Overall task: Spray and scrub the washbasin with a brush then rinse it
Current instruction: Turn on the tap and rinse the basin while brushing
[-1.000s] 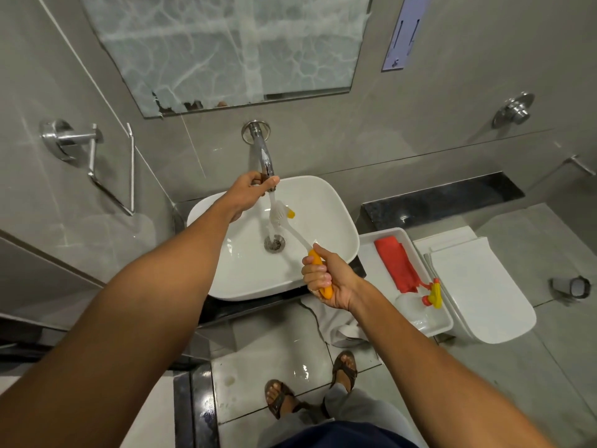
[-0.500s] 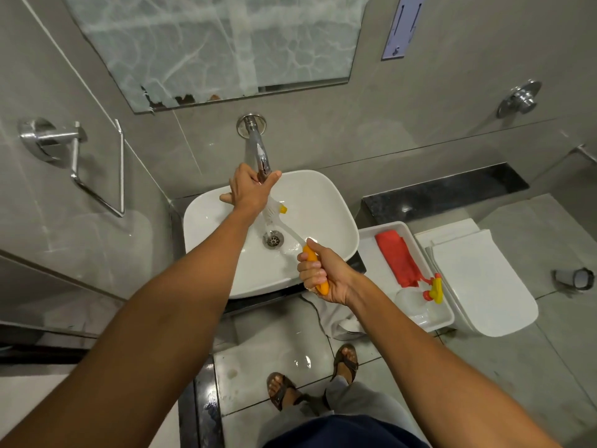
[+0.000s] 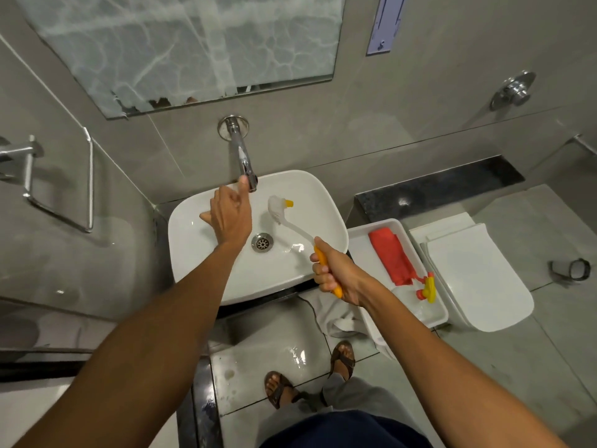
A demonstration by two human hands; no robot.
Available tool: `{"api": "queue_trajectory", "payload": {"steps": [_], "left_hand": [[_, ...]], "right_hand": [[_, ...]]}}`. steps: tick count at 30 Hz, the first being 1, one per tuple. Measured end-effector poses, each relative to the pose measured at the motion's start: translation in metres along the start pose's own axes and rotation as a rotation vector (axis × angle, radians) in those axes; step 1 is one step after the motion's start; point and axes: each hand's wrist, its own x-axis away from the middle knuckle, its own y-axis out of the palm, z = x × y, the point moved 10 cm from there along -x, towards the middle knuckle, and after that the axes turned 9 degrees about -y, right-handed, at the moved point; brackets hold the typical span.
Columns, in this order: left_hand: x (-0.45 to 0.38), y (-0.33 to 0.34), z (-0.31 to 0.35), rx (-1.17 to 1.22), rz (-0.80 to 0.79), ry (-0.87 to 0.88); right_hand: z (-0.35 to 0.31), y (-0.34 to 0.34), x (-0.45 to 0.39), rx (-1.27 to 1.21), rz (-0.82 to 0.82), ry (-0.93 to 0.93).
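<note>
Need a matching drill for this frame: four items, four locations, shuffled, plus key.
Items:
1. brush
2. red cloth
3. left hand
4. drain

Places:
A. lying in the white tray
B. bottom of the washbasin
C. reaching up to the tap spout
D. held in the right hand, head over the basin

Pairs: 1-D, 2-A, 3-C, 4-B

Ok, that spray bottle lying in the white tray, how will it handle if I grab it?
The spray bottle lies on its side in the tray, so it may roll when nudged. Its clear body looks like thin plastic, probably light. The wet basin suggests wet hands, so it could be slippery.
</note>
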Motion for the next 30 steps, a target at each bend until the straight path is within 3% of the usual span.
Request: {"api": "queue_trajectory", "payload": {"steps": [3,8,15,18,23,30], "left_hand": [[0.015,0.013,-0.026,-0.073,-0.004,-0.059],[0.052,0.061,-0.01,-0.084,-0.154,0.154],[0.099,0.151,0.048,-0.166,-0.27,0.379],[0.111,0.197,0.052,-0.236,-0.363,0.385],[0.141,0.253,0.033,-0.463,-0.404,0.431],[0.144,0.267,0.022,-0.425,-0.357,0.392]], "right_hand": [[-0.016,-0.03,0.004,0.191,0.056,-0.111],[-0.037,-0.092,0.008,0.329,0.159,-0.283],[-0.016,-0.202,-0.007,0.483,0.467,-0.339],[0.013,-0.235,-0.026,0.558,0.557,-0.274],[0.064,-0.261,-0.076,0.692,0.489,-0.144],[0.104,-0.275,-0.142,0.755,0.424,-0.088]]}}
